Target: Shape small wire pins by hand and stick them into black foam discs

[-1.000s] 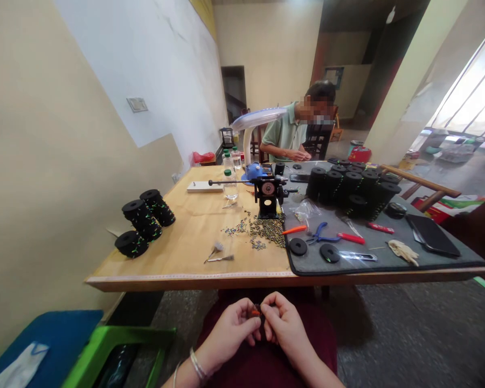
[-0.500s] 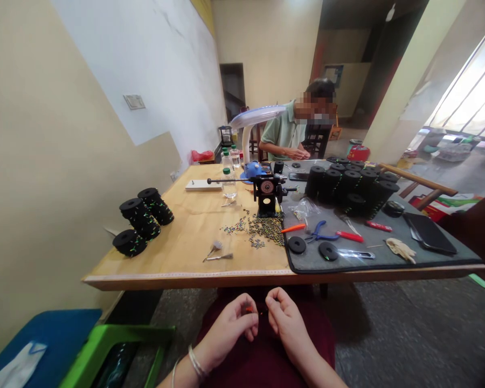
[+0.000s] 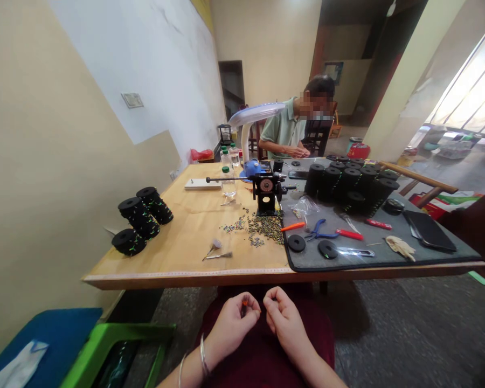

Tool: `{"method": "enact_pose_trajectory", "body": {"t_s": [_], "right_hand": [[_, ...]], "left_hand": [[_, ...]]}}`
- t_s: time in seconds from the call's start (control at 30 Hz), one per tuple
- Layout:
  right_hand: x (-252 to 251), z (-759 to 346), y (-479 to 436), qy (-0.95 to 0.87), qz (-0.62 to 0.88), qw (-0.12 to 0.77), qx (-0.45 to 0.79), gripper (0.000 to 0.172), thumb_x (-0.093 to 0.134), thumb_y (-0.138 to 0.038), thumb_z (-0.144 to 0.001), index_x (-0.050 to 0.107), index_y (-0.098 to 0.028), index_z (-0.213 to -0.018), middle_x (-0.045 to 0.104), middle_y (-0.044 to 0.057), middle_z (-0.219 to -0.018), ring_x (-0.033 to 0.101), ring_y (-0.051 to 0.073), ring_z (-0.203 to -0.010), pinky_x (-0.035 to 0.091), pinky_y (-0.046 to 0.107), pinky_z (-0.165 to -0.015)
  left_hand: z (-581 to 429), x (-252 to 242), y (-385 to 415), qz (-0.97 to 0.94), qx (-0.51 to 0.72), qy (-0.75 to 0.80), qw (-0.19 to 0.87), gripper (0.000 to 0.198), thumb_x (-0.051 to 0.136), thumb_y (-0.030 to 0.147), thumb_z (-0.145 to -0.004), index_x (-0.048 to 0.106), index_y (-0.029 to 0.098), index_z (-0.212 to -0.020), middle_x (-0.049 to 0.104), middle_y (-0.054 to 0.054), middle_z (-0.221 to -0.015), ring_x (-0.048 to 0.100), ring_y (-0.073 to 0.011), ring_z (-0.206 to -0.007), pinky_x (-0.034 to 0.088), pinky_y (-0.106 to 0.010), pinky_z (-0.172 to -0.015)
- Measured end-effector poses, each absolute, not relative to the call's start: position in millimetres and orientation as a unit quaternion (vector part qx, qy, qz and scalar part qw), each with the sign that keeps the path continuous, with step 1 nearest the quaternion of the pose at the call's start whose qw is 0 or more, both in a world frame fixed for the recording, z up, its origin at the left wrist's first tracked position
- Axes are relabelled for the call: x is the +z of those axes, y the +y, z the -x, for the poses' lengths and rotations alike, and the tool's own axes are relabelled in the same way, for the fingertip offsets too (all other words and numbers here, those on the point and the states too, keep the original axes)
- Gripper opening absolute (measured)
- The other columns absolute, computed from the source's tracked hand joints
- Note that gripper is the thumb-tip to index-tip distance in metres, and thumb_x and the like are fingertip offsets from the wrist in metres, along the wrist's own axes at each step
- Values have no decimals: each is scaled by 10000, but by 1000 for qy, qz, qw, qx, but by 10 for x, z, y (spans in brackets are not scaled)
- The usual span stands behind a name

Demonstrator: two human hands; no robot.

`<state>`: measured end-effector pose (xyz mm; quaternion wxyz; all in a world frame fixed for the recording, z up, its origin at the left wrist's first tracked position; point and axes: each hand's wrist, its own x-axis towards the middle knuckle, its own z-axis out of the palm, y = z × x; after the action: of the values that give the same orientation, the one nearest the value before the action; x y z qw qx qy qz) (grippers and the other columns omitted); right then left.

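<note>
My left hand (image 3: 233,323) rests over my lap in a pinch, with a tiny orange piece (image 3: 244,303) at its fingertips. My right hand (image 3: 283,319) sits just to its right with fingers curled; whether it holds anything is hidden. Both hands are below the front edge of the wooden table (image 3: 186,253). A scatter of small beads (image 3: 262,229) lies on the table ahead of them, by a black hand-crank winder (image 3: 267,195).
Black spools (image 3: 139,218) stand at the table's left, several more (image 3: 350,186) on a grey mat (image 3: 388,256) with pliers (image 3: 319,233), discs and red tools. Bottles and a desk lamp (image 3: 253,116) sit further back. Another person works at the far end. A green crate (image 3: 113,355) is at lower left.
My hands have drawn slightly apart and moved a little up in the picture; the orange piece stays with the left fingertips. The view has tilted slightly.
</note>
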<state>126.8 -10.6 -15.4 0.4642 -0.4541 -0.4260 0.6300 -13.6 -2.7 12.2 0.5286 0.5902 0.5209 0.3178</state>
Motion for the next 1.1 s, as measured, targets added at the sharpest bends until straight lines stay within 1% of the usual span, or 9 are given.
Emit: {"method": "enact_pose_trajectory", "body": {"t_s": [0.13, 0.2, 0.3, 0.4, 0.47, 0.6, 0.87, 1.0, 1.1], "right_hand": [[-109, -1268, -109, -444, 443, 451, 635, 389, 533, -522, -774, 402, -156, -763, 368, -88, -474, 304, 21, -412, 217, 137, -411], [-106, -1280, -104, -448, 438, 441, 643, 376, 537, -507, -772, 410, -153, -782, 377, -84, -487, 309, 26, -430, 223, 143, -425], [-97, -1306, -99, -467, 443, 411, 645, 318, 543, -438, -771, 444, -141, -826, 364, -87, -491, 295, 32, -440, 228, 153, -441], [-68, -1320, -106, -515, 471, 364, 617, 204, 526, -321, -761, 471, -127, -735, 369, -69, -508, 298, 33, -469, 233, 160, -465], [-49, -1315, -116, -545, 489, 346, 586, 151, 511, -245, -737, 457, -126, -661, 389, -52, -536, 305, 34, -499, 236, 160, -480], [-31, -1294, -136, -574, 511, 334, 546, 82, 478, -169, -702, 445, -135, -633, 390, -50, -528, 295, 35, -496, 221, 159, -475], [-69, -1328, -156, -538, 520, 369, 551, 105, 480, -170, -680, 411, -150, -603, 343, -62, -488, 261, 27, -461, 193, 155, -445], [-99, -1337, -147, -466, 484, 410, 616, 202, 495, -318, -739, 376, -171, -668, 344, -86, -434, 279, 25, -397, 207, 147, -415], [-76, -1328, -148, -428, 468, 416, 652, 281, 503, -418, -763, 376, -171, -718, 388, -86, -430, 273, 20, -378, 185, 139, -398]], "left_hand": [[117, 157, -30, -607, 305, 541, 495, 135, 571, 246, -703, 587, 120, -658, 435, 29, -544, 326, -94, -535, 275, -230, -528], [126, 155, -25, -609, 308, 544, 488, 155, 588, 264, -706, 615, 116, -666, 442, 26, -537, 321, -95, -529, 265, -231, -525], [171, 149, -14, -603, 333, 534, 490, 182, 592, 291, -728, 645, 120, -762, 502, 4, -602, 384, -108, -568, 309, -228, -558], [225, 170, -2, -593, 352, 521, 504, 216, 594, 306, -743, 634, 132, -865, 522, -2, -658, 431, -121, -616, 352, -226, -597], [248, 192, 8, -590, 355, 509, 516, 205, 592, 316, -752, 619, 134, -843, 542, -13, -692, 459, -130, -648, 376, -231, -626], [260, 191, 36, -578, 380, 501, 520, 205, 577, 341, -771, 593, 139, -799, 567, -33, -749, 498, -152, -724, 399, -249, -697], [388, 60, 139, -524, 433, 552, 484, 276, 601, 401, -747, 594, 133, -813, 580, -38, -749, 504, -153, -706, 393, -248, -672], [500, 21, 156, -519, 412, 566, 490, 287, 634, 397, -707, 621, 124, -793, 584, -34, -734, 489, -143, -676, 375, -242, -643], [471, 12, 88, -546, 332, 554, 534, 246, 661, 332, -675, 652, 110, -782, 505, 14, -598, 415, -113, -583, 326, -229, -576]]}}
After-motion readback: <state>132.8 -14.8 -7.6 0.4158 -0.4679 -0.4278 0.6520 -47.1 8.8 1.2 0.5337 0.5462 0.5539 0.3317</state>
